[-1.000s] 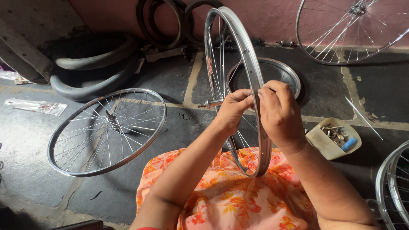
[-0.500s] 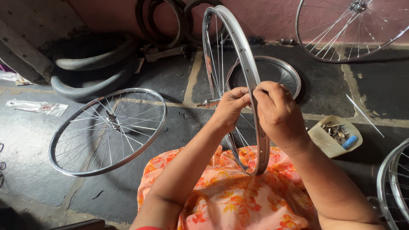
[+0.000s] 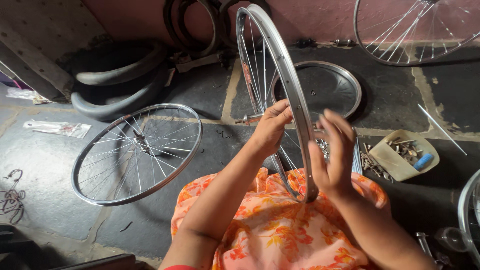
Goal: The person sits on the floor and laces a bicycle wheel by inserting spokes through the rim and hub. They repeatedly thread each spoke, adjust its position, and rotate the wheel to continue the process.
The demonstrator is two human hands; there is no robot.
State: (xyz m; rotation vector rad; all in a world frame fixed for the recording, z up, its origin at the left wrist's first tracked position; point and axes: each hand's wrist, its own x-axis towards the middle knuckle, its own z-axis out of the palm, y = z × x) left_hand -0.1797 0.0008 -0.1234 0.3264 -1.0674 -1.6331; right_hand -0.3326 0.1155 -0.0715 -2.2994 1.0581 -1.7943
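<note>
— What's getting lost out there?

— My right hand (image 3: 334,160) is smearing into blur, fingers unreadable. The upright rim (image 3: 280,75) is hiding part of my left hand (image 3: 270,127), and its hub is barely showing.

— And the edges?

— The far wheel (image 3: 415,30) is running off the top, another rim (image 3: 470,215) is slipping off the right. The tub's (image 3: 402,167) small parts are staying too tiny to tell.

Clear plastic packet (image 3: 57,128) flat on floor, far left; beige tub (image 3: 406,161) right.
</note>
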